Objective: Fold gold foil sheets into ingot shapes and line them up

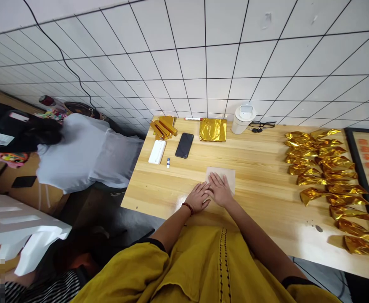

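Note:
A pale tan square sheet (pixel 229 176) lies flat on the wooden table in front of me. My right hand (pixel 219 189) rests on it with the fingers stretched out. Beside it, my left hand (pixel 198 197) lies with fingers spread, its fingertips meeting my right hand at the sheet's left edge. A beaded bracelet (pixel 188 208) circles my left wrist. Behind the sheet is a stack of gold foil sheets (pixel 213 129). Folded gold foil strips (pixel 164 127) sit at the table's back left corner.
Rows of twisted gold foil pieces (pixel 325 160) line the right side of the table (pixel 260 168). A black phone (pixel 184 145), white power bank (pixel 157 152), small blue-and-white stick (pixel 168 163), marker (pixel 193 118), white cup (pixel 243 119) and glasses (pixel 262 124) are toward the back. Another person (pixel 77 151) leans over at left.

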{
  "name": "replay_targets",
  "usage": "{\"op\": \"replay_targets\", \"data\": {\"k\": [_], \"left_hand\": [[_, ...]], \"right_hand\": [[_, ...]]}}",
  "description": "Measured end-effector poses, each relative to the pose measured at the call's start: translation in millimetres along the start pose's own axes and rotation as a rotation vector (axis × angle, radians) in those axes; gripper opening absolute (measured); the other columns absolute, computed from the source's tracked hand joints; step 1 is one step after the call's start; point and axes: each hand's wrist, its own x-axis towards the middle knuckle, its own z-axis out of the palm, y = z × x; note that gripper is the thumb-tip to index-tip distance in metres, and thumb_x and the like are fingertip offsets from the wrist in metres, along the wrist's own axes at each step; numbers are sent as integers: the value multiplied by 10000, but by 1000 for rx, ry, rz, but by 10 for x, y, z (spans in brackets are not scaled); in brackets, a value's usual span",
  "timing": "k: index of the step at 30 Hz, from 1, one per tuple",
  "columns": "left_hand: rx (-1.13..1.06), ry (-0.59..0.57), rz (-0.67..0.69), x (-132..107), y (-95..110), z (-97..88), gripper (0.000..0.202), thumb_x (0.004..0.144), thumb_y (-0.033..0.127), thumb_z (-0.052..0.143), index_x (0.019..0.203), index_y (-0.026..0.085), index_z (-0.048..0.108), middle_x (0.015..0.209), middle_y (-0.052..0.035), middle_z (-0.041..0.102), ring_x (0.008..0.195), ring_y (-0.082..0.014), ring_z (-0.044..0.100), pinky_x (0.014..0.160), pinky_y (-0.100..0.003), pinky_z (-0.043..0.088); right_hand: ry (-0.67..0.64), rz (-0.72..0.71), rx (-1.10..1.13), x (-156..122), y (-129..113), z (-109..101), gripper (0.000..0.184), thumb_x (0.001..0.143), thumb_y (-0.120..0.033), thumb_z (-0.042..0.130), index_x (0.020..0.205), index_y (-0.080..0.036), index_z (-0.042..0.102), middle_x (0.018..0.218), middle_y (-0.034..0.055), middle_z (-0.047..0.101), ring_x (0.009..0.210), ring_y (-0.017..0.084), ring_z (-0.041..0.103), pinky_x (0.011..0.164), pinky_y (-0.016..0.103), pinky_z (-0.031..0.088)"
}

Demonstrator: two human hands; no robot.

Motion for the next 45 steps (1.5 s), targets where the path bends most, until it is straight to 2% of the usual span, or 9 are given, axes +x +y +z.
{"op": "replay_targets", "data": {"k": [4, 7, 14, 16, 21, 27, 35, 41, 45], "left_hand": [[-1, 7, -2, -3, 0, -9, 484, 962, 380, 490, 1388, 156, 543, 1564, -133, 422, 1479, -309, 328, 1192, -539, 323], [-7, 9, -4, -1, 0, -20, 482, 967, 381, 484, 1385, 150, 545, 1560, -131, 429, 1481, -306, 327, 1196, -534, 321], [14, 27, 4, 2, -4, -22, 492, 967, 401, 491, 1392, 158, 542, 1561, -121, 430, 1471, -307, 347, 1195, -524, 333], [14, 35, 5, 0, -11, -12, 495, 965, 406, 492, 1384, 150, 550, 1562, -124, 429, 1471, -309, 346, 1196, -518, 334], [-17, 28, 0, -5, -19, 1, 486, 961, 384, 498, 1391, 165, 547, 1568, -121, 418, 1478, -303, 335, 1191, -535, 335], [-35, 33, -4, 4, -19, -23, 492, 955, 391, 505, 1393, 170, 547, 1564, -117, 427, 1470, -302, 350, 1183, -539, 348], [-51, 54, -9, -13, -22, -9, 484, 950, 386, 511, 1383, 173, 556, 1539, -113, 463, 1466, -293, 359, 1191, -529, 345], [-78, 100, -31, 22, -9, 3, 503, 916, 371, 572, 1374, 162, 556, 1461, -125, 543, 1391, -310, 448, 1161, -526, 389], [-98, 135, -93, 101, 38, -13, 346, 953, 323, 534, 1256, 189, 635, 1373, -106, 611, 1321, -294, 506, 1121, -519, 427]], "right_hand": [[116, 197, -53, -334, 428, 82, 683, 1005, -515, 310, 1592, -173, 241, 1640, 132, 271, 1518, 313, 202, 1202, 609, 25], [155, 366, -81, -427, 493, 88, 790, 988, -572, 304, 1589, -69, 200, 1640, 216, 214, 1517, 363, 177, 1191, 626, 49], [91, 92, -80, -628, -142, 239, 753, 977, -550, 349, 1582, -110, 257, 1633, 171, 267, 1528, 314, 172, 1217, 565, 49], [128, 112, -65, -712, -77, 260, 744, 989, -550, 318, 1594, -129, 220, 1619, 166, 306, 1518, 307, 212, 1212, 576, 29], [252, 390, -85, -762, 180, 199, 833, 989, -603, 236, 1591, -35, 144, 1607, 242, 286, 1510, 344, 221, 1198, 605, 24], [70, 46, -88, -677, -90, 233, 761, 975, -561, 331, 1572, -94, 278, 1626, 180, 280, 1527, 305, 183, 1221, 557, 26], [123, 234, -135, -962, 422, 156, 774, 984, -583, 279, 1602, -129, 177, 1630, 173, 275, 1515, 311, 223, 1201, 603, -8], [201, 222, -56, -941, 356, 159, 938, 936, -682, 368, 1608, -92, 84, 1618, 225, 278, 1499, 348, 257, 1201, 593, 76], [244, 177, -7, -914, 329, 113, 880, 931, -626, 476, 1590, -106, 215, 1617, 225, 280, 1491, 355, 278, 1194, 590, 139]]}}
